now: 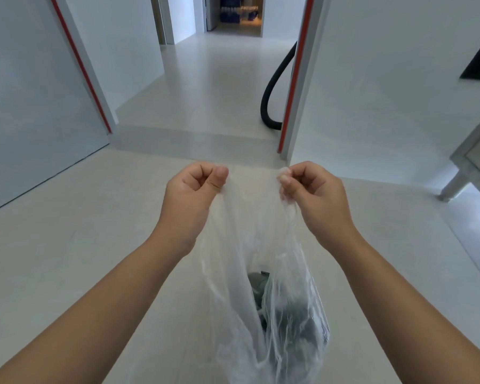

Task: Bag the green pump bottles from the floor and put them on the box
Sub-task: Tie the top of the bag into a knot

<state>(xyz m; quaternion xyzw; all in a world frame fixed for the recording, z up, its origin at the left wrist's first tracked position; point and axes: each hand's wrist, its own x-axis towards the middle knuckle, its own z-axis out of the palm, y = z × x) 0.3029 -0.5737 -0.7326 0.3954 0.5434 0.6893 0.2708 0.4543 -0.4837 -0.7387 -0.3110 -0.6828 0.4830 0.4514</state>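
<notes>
Plastic bag point(263, 273), thin, clear and crinkled, hangs with dark green bottles point(277, 306) blurred inside. Left hand point(193, 189) and right hand point(313, 189) each keep a pinching grip on its rim.

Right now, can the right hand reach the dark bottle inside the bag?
Probably not yet. The right hand and the left hand each pinch the rim of the plastic bag, and the dark bottle lies low inside. One hand must let go first.

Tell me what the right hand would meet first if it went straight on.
Nothing close: the right hand, pinching the clear plastic bag, has bare pale floor ahead; the red-edged doorframe stands alongside. Depth unclear.
</notes>
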